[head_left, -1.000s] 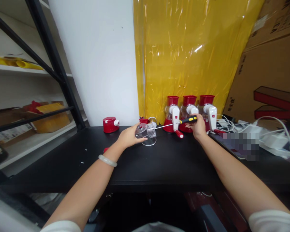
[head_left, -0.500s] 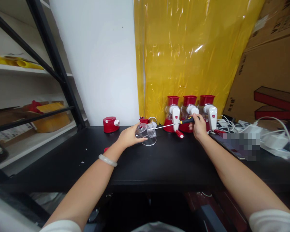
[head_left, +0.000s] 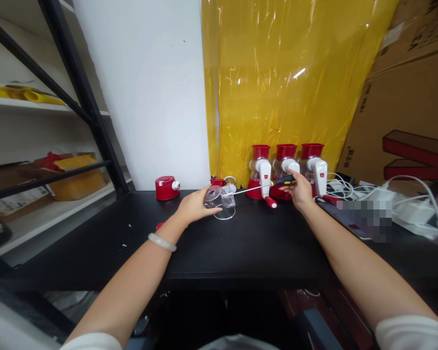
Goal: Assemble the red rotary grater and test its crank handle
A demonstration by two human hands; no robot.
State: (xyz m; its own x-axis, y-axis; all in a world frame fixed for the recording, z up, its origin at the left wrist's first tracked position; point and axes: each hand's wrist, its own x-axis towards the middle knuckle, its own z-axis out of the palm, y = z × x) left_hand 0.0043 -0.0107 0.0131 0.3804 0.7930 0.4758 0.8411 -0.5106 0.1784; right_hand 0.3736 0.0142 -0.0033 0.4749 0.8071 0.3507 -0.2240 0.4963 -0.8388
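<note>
My left hand is closed round the side of a clear plastic grater body, which lies tilted over the black tabletop. In my right hand is a screwdriver with a black and yellow handle, gripped between fingers and thumb. Its long metal shaft points left, and the tip reaches the clear body's side opening; whether it meets a screw is too small to tell. Behind the clear body sit a small red part and a clear ring-shaped part.
Three red and white rotary graters stand at the back, right of centre. A red base sits back left. On the right are a tablet, white cables and chargers, before a large cardboard box. Shelving borders the left.
The fingers of my right hand have loosened and shifted a little on the screwdriver handle. My left hand and the clear body stay nearly still.
</note>
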